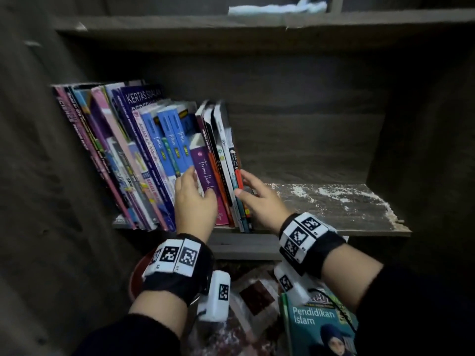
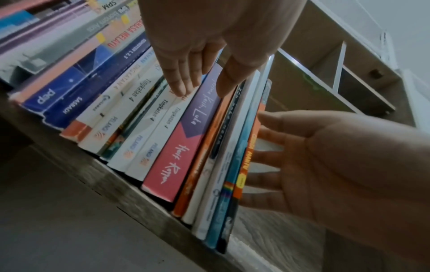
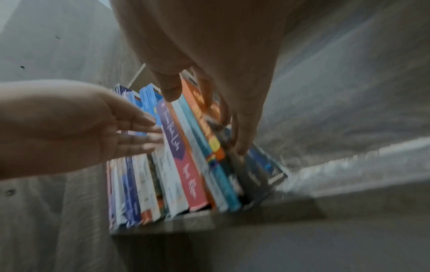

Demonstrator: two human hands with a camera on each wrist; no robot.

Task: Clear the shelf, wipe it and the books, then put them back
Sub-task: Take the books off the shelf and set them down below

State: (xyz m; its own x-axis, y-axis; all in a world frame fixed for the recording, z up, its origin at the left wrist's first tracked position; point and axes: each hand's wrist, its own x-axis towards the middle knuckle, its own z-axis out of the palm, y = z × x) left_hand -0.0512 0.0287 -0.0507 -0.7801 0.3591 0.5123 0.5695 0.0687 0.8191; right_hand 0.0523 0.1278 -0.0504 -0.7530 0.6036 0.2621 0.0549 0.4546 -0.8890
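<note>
A row of books (image 1: pixel 154 155) stands on the dark wooden shelf (image 1: pixel 347 227), leaning left against the side wall. My left hand (image 1: pixel 192 194) rests with straight fingers on the spines, thumb on the purple-and-pink book (image 1: pixel 208 173). In the left wrist view my left hand (image 2: pixel 200 55) touches the white spines beside that purple-and-pink book (image 2: pixel 186 139). My right hand (image 1: pixel 254 194) lies flat against the cover of the rightmost book (image 1: pixel 239 181), thumb near its spine. The left wrist view shows the right hand (image 2: pixel 314 156) with its palm open. The right wrist view is blurred.
The right half of the shelf board (image 1: pixel 334 201) is bare, with white dusty patches. A pale cloth (image 1: pixel 277 7) lies on the shelf above. Below the shelf, a green book (image 1: pixel 321 327) and other items lie on the floor, beside a red round object (image 1: pixel 135 276).
</note>
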